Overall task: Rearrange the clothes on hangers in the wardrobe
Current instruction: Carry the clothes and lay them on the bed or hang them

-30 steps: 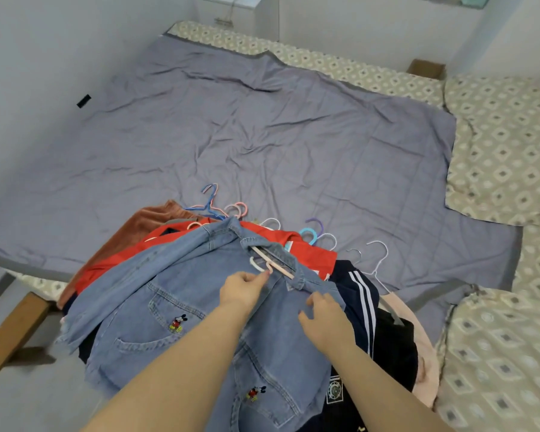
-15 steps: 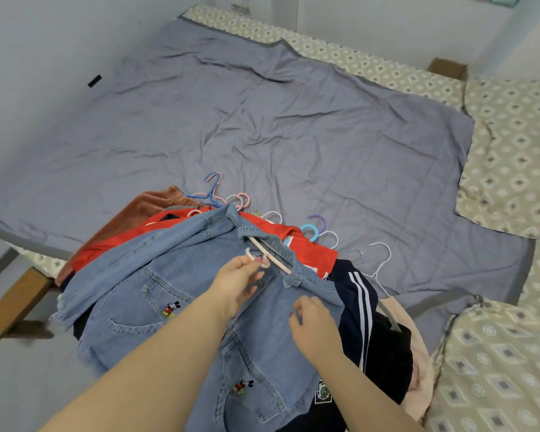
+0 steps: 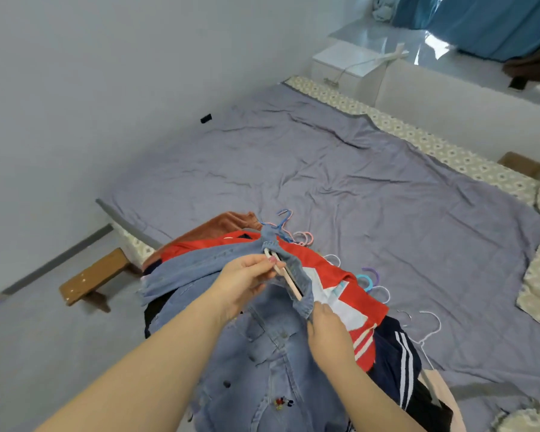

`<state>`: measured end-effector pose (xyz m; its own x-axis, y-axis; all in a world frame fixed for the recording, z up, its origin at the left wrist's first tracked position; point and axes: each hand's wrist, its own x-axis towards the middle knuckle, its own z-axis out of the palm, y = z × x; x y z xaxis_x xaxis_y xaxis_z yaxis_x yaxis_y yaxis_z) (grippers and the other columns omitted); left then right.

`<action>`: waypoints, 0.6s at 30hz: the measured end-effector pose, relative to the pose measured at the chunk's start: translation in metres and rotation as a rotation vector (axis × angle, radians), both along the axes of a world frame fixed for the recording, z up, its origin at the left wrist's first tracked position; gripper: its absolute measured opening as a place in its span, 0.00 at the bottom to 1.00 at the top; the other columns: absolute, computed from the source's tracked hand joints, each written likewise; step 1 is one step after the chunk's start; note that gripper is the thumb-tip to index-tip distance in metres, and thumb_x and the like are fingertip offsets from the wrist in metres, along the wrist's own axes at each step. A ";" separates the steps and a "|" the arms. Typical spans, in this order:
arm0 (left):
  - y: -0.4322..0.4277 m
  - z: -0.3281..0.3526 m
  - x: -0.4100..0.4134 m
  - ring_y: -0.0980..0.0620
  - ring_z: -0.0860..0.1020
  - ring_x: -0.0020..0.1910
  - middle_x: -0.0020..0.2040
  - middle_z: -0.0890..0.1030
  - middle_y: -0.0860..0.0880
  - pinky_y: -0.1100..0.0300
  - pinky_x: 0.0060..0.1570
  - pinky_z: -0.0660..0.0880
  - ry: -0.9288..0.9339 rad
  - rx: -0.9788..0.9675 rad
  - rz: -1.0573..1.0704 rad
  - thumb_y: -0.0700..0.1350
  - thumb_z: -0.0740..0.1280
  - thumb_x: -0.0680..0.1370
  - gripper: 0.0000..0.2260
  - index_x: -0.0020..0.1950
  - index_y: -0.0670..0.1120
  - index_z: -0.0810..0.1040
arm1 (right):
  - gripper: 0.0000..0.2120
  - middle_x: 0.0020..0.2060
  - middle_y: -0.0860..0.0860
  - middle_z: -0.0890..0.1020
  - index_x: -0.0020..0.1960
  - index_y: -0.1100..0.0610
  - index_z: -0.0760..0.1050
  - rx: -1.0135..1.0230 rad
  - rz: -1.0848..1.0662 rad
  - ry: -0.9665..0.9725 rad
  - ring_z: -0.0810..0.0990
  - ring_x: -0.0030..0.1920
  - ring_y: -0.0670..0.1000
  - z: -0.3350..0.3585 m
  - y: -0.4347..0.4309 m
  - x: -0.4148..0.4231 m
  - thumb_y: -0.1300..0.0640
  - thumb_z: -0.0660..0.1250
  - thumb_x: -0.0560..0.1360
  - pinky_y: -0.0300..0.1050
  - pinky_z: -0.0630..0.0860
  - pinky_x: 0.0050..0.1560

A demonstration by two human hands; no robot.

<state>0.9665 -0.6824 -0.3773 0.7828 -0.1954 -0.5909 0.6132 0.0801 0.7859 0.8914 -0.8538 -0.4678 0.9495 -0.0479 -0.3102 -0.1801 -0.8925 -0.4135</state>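
Lifted since the earlier frame, the jacket [image 3: 262, 353] collar [image 3: 298, 271] is now held open, and the left grip [image 3: 247, 283] has been shifted from the hook onto the arm of the hanger [image 3: 290, 285].

Head view: the hanger is pinched between thumb and fingers of the left grip, inside the collar. The collar's near end is clasped by the right grip [image 3: 328, 333]. The jacket is laid over a red top [image 3: 334, 275], a navy striped garment [image 3: 396, 347] and a brown garment [image 3: 219, 224] at the near edge of the bed [image 3: 434, 145]. Coloured hooks [image 3: 368, 277] are spread on the grey sheet [image 3: 325, 169] just beyond the clothes.
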 end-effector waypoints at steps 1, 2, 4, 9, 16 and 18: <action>0.016 0.009 -0.004 0.60 0.75 0.38 0.44 0.84 0.51 0.64 0.40 0.65 -0.017 0.008 0.040 0.45 0.66 0.78 0.10 0.41 0.48 0.84 | 0.10 0.55 0.54 0.77 0.59 0.57 0.70 0.028 0.038 -0.007 0.78 0.54 0.56 0.008 0.012 0.002 0.57 0.55 0.81 0.48 0.74 0.51; 0.032 0.018 -0.009 0.60 0.75 0.38 0.44 0.84 0.51 0.64 0.40 0.65 -0.032 0.018 0.076 0.45 0.66 0.78 0.10 0.40 0.48 0.85 | 0.10 0.53 0.55 0.78 0.58 0.57 0.70 0.049 0.079 -0.017 0.79 0.53 0.57 0.016 0.026 0.004 0.57 0.55 0.80 0.49 0.74 0.49; 0.066 0.036 -0.022 0.59 0.75 0.39 0.45 0.83 0.49 0.64 0.40 0.65 -0.067 0.049 0.138 0.46 0.66 0.78 0.10 0.40 0.49 0.86 | 0.11 0.53 0.56 0.80 0.59 0.57 0.71 0.076 0.175 -0.032 0.79 0.52 0.59 0.036 0.055 0.005 0.55 0.55 0.80 0.50 0.75 0.48; 0.157 0.084 -0.073 0.60 0.75 0.35 0.39 0.81 0.50 0.65 0.38 0.67 -0.146 0.096 0.362 0.45 0.66 0.79 0.10 0.43 0.46 0.86 | 0.11 0.52 0.57 0.81 0.58 0.57 0.70 0.090 0.417 -0.084 0.78 0.52 0.62 0.089 0.134 -0.004 0.52 0.56 0.80 0.51 0.73 0.45; 0.290 0.150 -0.171 0.60 0.75 0.36 0.41 0.85 0.52 0.66 0.38 0.66 -0.256 0.119 0.674 0.44 0.66 0.79 0.08 0.44 0.44 0.84 | 0.06 0.48 0.57 0.79 0.49 0.54 0.67 0.121 0.704 -0.202 0.76 0.47 0.62 0.173 0.270 -0.045 0.52 0.57 0.80 0.50 0.66 0.39; 0.328 0.167 -0.209 0.60 0.75 0.36 0.39 0.85 0.54 0.66 0.38 0.66 -0.288 0.136 0.742 0.43 0.66 0.79 0.08 0.44 0.45 0.84 | 0.06 0.46 0.56 0.80 0.45 0.52 0.65 0.150 0.804 -0.221 0.77 0.45 0.60 0.190 0.313 -0.067 0.52 0.57 0.80 0.49 0.67 0.38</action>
<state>0.7577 -0.3548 -0.2104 0.8056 0.4940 -0.3272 0.2094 0.2792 0.9371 0.8244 -0.5405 -0.2780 0.7162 0.6951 -0.0621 0.5854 -0.6469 -0.4888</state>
